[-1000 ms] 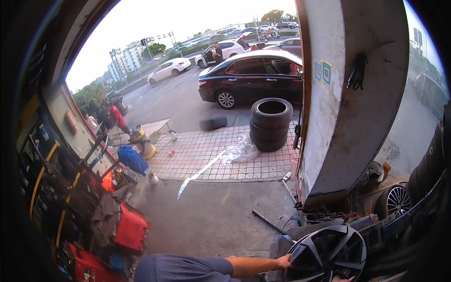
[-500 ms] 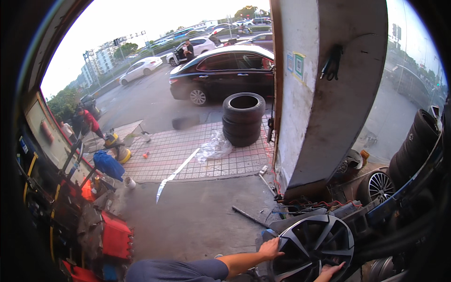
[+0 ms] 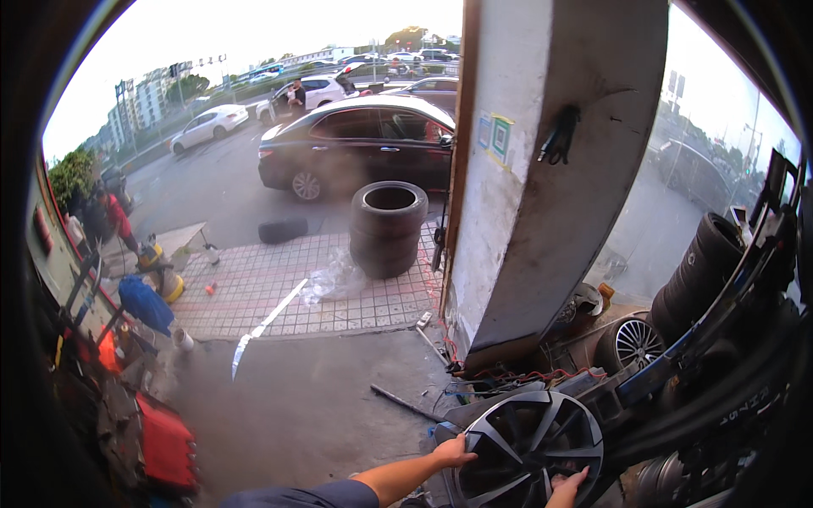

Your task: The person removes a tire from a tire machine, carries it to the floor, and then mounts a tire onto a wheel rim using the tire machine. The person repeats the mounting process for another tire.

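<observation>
A black and silver alloy wheel [image 3: 529, 432] fills the lower middle of my view, tilted, over dark machinery. My left hand [image 3: 453, 450] grips its left edge, fingers wrapped on the rim. My right hand [image 3: 569, 481] holds it at the lower right, fingers on a spoke; part of that hand is hidden. A metal bar [image 3: 402, 402] lies on the concrete left of the wheel.
A concrete pillar [image 3: 517, 237] rises ahead, beside stacked tyres [image 3: 389, 237] on tiled pavement [image 3: 212, 309]. Right stand more tyres [image 3: 686, 279] and another wheel [image 3: 631, 343]. Red equipment [image 3: 165, 436] sits left. A person in red [image 3: 118, 220] bends outside near a dark car [image 3: 356, 157].
My view has turned right, so the scene slides left. My hands and the held wheel have shifted left in the picture; the right hand now shows more than a second ago.
</observation>
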